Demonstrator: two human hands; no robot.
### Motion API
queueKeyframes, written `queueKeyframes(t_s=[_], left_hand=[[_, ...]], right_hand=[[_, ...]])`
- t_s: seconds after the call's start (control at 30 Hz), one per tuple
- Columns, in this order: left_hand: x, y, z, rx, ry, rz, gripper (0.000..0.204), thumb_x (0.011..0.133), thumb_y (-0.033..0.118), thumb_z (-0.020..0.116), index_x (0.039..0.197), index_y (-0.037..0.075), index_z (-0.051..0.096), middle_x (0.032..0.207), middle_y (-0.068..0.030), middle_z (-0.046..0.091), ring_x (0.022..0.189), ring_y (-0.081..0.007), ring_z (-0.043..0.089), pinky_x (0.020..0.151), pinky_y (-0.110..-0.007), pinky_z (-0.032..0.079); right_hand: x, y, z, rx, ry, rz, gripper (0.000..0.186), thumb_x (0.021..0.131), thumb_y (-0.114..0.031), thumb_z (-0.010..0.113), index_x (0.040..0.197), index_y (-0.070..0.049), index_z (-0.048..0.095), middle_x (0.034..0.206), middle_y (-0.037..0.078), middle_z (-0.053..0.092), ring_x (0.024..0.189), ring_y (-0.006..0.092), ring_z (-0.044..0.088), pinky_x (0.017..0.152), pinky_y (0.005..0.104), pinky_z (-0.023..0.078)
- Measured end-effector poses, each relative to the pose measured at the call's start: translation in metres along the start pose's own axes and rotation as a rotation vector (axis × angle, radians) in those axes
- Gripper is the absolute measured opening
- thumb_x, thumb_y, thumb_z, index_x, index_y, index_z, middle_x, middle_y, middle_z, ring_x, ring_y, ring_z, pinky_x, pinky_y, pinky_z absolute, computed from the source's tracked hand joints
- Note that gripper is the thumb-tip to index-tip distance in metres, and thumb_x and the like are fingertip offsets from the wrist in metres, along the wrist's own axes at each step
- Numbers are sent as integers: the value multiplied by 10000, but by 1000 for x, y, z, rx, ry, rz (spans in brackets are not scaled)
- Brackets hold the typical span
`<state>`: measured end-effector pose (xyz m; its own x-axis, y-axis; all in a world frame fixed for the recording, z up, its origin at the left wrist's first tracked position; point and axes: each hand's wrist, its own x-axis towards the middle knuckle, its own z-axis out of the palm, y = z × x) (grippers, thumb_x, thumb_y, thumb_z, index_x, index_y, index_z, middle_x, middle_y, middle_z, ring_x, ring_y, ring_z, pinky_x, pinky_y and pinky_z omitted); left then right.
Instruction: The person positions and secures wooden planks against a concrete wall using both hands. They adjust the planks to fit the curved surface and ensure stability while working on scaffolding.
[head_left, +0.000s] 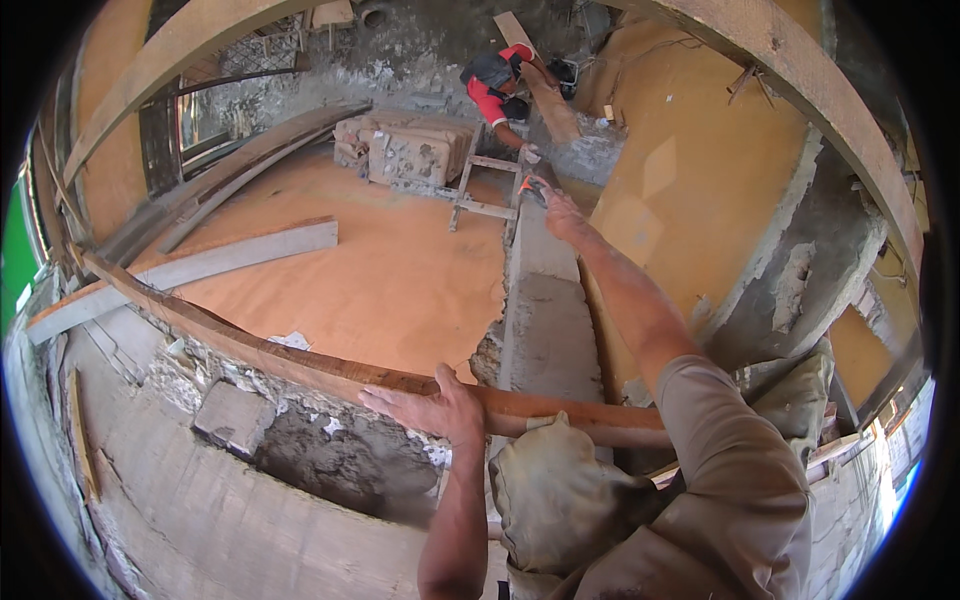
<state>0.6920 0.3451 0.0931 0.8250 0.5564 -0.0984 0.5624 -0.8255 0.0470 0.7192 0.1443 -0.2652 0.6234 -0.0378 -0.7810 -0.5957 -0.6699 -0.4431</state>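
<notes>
My left hand (435,408) is open, its fingers stretched out and thumb raised, against a long wooden beam (300,358) that crosses in front of me. My right arm reaches far forward over a grey concrete ledge (550,325). At its end my right hand (565,215) is closed on a small orange-and-dark hand tool (535,188); its exact kind is too small to tell. Just beyond the tool is the hand (530,154) of a co-worker in a red and dark shirt (490,100), lower down. Whether that hand touches the tool, I cannot tell.
A small wooden ladder (488,190) leans near a stack of pale slabs (410,150). Loose planks (240,252) lie at the left over an orange surface (400,285). Curved-looking timbers (800,80) pass overhead. A cloth bag (560,485) hangs close to my body.
</notes>
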Motion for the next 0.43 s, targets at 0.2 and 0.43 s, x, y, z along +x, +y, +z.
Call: queueKeyframes(t_s=[0.2,0.43], left_hand=[[0,-7,3,-8,-13,-4,1020,762,235,709,1530,-116,138,1585,-359,114,1490,-479,106,1195,-561,139],[0,-8,5,-63,-4,8,1047,767,260,739,1542,-96,131,1600,-339,97,1500,-467,89,1203,-564,112]], right_hand=[[13,18,24,18,76,-26,401,991,-144,406,1372,-76,513,1414,209,513,1329,386,473,1105,445,392],[31,27,31,17,11,-18,417,955,-152,503,1369,-101,521,1412,235,504,1331,378,473,1111,442,387]])
